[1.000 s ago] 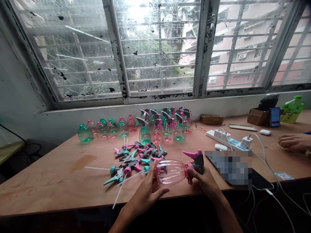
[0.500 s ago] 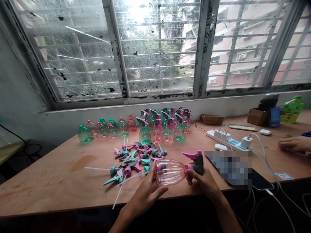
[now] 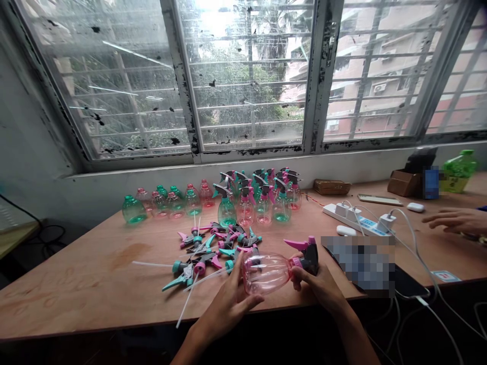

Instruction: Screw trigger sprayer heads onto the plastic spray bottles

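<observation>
**Desk:** First entry?

**Operator:** Item one, a clear pink bottle (image 3: 266, 272). I log it lying on its side, lifted just above the near edge of the table (image 3: 95, 274), base to the left and neck to the right. The left hand (image 3: 228, 304) cups the base, with its fingers curled round the body. The right hand (image 3: 317, 284) is closed on the pink-and-grey trigger head (image 3: 306, 252) seated at the neck, with the nozzle pointing left.

**Desk:** Next nearest?

**Operator:** Item two, a heap of loose sprayer heads (image 3: 213, 248), teal and pink, with white dip tubes trailing. It lies on the table just behind and left of the bottle.

**Desk:** Further back?

**Operator:** Item three, a cluster of fitted spray bottles (image 3: 258, 200) standing upright near the wall. Item four, a row of capless bottles (image 3: 167, 203) to their left, green and pink. Item five, a white power strip (image 3: 353, 217) to the right, with cables running off it. Item six, another person's hand (image 3: 454, 221), flat on the table at the far right. Item seven, a cardboard box (image 3: 403, 182) beyond it.
</observation>
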`<state>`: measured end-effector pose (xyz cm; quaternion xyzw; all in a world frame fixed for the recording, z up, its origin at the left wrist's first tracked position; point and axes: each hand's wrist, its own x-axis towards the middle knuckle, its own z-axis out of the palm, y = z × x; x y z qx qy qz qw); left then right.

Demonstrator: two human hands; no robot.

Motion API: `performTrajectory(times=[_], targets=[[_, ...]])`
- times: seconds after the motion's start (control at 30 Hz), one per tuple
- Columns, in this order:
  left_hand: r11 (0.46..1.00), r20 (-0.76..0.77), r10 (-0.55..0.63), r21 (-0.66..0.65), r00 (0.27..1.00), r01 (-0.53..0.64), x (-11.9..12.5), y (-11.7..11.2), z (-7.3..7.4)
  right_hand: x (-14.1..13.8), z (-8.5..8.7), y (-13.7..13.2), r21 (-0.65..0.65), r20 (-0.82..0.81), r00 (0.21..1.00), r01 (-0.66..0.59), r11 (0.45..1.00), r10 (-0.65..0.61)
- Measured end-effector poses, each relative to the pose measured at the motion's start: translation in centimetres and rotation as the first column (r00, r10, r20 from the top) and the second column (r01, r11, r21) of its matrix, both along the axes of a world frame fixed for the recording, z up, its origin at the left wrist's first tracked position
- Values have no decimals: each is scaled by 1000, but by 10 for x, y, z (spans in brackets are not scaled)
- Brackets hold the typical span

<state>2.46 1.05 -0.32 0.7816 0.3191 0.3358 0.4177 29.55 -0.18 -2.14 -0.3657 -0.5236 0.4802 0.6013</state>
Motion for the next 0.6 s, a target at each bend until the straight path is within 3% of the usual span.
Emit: performTrajectory(times=[0.3,0.5,0.6], targets=[[995,-55,77,72,995,-73,2,1,-5,-1,-2,1,-11,-52,999,15,1000,-16],[995,99,-20,-97,995,30,4,-3,1,-2,3,0,-36,-50,999,5,999,-6],[996,76,16,-90,997,-9,3,-3,1,-3,4,-1,-42,-52,999,7,999,-9]])
